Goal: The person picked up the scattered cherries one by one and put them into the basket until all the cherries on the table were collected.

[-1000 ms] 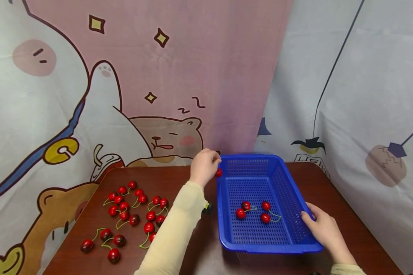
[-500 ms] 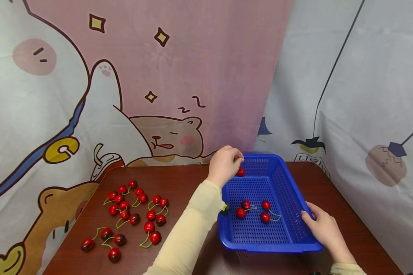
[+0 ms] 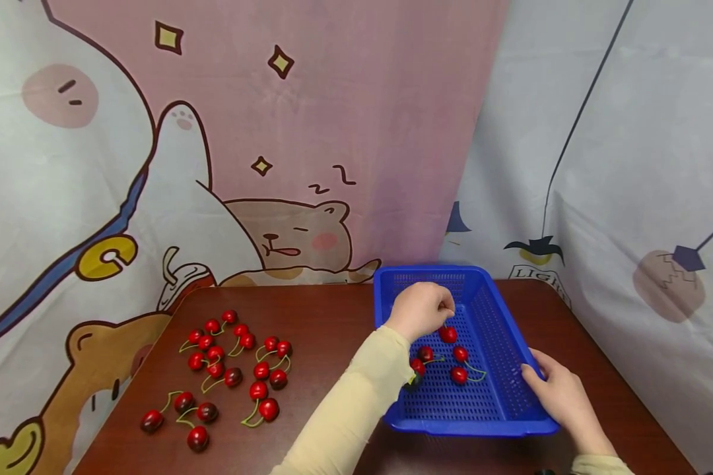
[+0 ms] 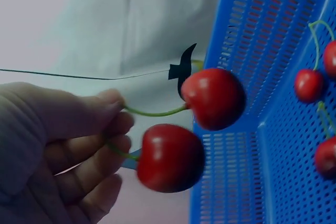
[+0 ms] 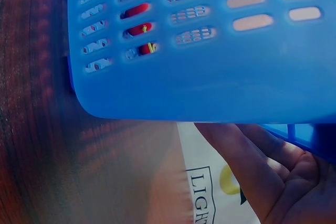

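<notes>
A pair of red cherries [image 4: 170,158] on green stems dangles from my left hand [image 3: 420,310], which pinches the stems between thumb and fingers. This hand is over the blue plastic basket [image 3: 469,429], and the cherries hang above its perforated floor. Two other pairs, such as the cherries [image 3: 459,375] at the middle, lie inside. At the basket's right side my right hand [image 3: 561,392] grips the rim, thumb on top and fingers below. In the right wrist view the basket wall [image 5: 199,87] hides part of those fingers.
Several stemmed cherry pairs [image 3: 214,354] lie spread over the left part of the brown table [image 3: 327,316]. Behind the table hangs a cartoon-printed curtain [image 3: 392,132], close to its back edge.
My left hand has moved right and then nearer, from the basket's left rim to over its floor, carrying the cherry pair. The right hand and basket have stayed in place.
</notes>
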Tool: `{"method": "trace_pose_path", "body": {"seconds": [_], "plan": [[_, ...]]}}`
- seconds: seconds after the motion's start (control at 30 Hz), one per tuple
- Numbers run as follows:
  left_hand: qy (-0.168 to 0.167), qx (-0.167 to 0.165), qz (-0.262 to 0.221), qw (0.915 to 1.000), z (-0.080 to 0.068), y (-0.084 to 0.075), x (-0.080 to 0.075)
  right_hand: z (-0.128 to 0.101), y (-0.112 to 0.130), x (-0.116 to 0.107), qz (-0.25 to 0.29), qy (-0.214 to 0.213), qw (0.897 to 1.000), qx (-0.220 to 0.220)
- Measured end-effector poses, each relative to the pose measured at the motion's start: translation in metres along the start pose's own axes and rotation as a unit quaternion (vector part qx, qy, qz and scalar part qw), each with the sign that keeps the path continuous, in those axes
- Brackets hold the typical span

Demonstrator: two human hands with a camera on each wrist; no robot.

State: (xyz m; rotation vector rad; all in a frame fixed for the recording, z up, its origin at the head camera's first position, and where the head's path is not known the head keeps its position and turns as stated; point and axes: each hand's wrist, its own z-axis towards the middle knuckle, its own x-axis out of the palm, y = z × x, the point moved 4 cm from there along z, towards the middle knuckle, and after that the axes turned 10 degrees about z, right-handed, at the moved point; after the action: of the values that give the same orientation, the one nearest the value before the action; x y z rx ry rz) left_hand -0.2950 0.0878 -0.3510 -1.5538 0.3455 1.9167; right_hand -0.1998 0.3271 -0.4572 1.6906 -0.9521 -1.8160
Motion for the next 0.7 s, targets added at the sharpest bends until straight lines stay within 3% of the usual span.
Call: {"method": "trace_pose_path", "body": {"seconds": [0.37, 0.7], "plan": [[0.101, 0.036, 0.019, 0.994, -0.007, -0.015, 0.028, -0.001, 0.002, 0.0, 0.004, 0.001, 1.0, 0.001], [0.148, 0.038, 0.075, 0.9854, -0.015, -0.024, 0.05, -0.001, 0.002, 0.0, 0.001, -0.004, 1.0, -0.005]]}}
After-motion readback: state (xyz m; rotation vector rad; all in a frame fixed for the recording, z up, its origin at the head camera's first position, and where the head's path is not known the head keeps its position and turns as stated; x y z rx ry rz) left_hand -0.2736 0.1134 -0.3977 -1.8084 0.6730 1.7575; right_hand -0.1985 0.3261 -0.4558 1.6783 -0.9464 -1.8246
